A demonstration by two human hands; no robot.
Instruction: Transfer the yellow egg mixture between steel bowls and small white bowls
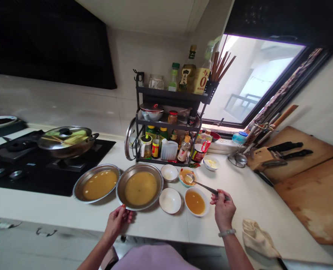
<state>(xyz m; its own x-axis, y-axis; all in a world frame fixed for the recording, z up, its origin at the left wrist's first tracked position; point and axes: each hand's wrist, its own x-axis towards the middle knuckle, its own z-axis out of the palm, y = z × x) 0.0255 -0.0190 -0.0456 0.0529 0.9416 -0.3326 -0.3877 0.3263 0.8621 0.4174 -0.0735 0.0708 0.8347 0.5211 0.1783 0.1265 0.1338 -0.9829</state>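
My left hand (119, 218) grips the near rim of a round metal pan (153, 173) filled with yellow-brown liquid. A second metal pan (79, 187) with the same liquid sits to its left, touching it. My right hand (223, 207) pinches the handle of a metal spoon (202, 184), whose bowl dips into a small bowl (182, 182) of orange sauce. Nearer me, a white bowl (195, 203) holds orange-brown liquid, with an almost empty white bowl (170, 200) to its left. Another small white bowl (169, 173) stands behind.
A black spice rack (200, 98) with bottles and jars stands at the back of the counter. A lidded wok (66, 140) sits on the black hob at left. At right are a knife block (263, 157), wooden boards (315, 187) and a cloth (258, 234).
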